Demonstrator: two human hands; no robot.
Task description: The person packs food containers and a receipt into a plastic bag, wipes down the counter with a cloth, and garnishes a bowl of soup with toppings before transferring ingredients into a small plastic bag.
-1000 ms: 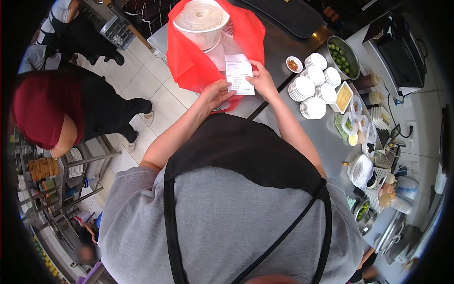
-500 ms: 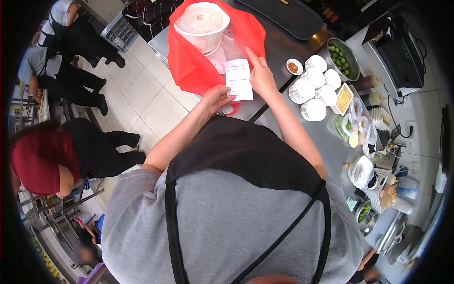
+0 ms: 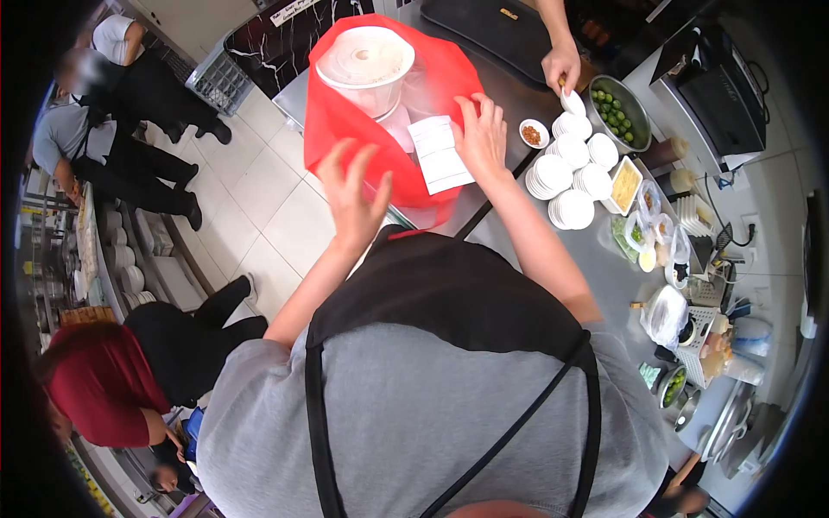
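Here's my left hand [image 3: 352,203], open and empty, fingers spread and a little blurred over the near left edge of the bag; my right hand [image 3: 484,142] sits higher and farther out, fingers part-bent, its thumb side right against the white printed paper slip [image 3: 440,157], and I cannot tell whether it pinches the slip or only rests there. So the slip lies between my two hands, much nearer the right, its long axis running away from me with the far end leaning slightly left. Under it and just beyond spreads the thin red bag [image 3: 332,112], mouth wide open, my right fingertips by its right edge. Inside, straight ahead of the hands, stands a round white lidded tub [image 3: 367,67], upright; what fills it I can't make out through the lid. Out to the right of my right hand, on the grey metal counter [image 3: 596,269], there's a small white dish [image 3: 546,136] of reddish-brown bits, then stacks of round white saucers [image 3: 572,210]. A co-worker's hand [image 3: 561,66] reaches in from ahead on the right, over the farthest stack, gripping something small I can't identify. Past the stacks, a round metal bowl [image 3: 642,129] holds green limes, and nearer me a rectangular white tray [image 3: 615,207] holds something pale yellow.
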